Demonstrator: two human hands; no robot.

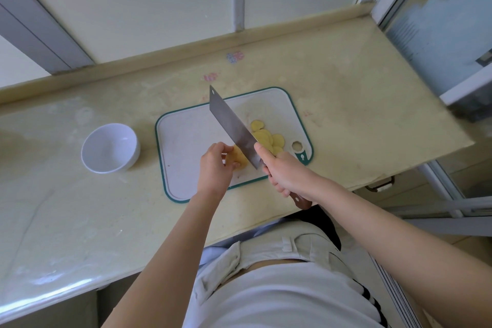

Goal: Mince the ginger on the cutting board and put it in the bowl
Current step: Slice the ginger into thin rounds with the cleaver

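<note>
A white cutting board [191, 141] with a green rim lies on the counter. On it my left hand [214, 168] holds a yellow ginger piece [239, 158] with curled fingers. My right hand [283, 173] grips the brown handle of a cleaver [231, 125], whose broad blade stands on the board just right of the held piece. Several thin ginger slices [269, 137] lie fanned out to the right of the blade. A white bowl [110, 148], with nothing in it, sits on the counter left of the board.
The beige counter [359, 114] ends at a raised back ledge under frosted window panels. Its right end stops near a glass door frame. Small coloured stickers [234, 57] sit behind the board. The counter's front edge runs close to my body.
</note>
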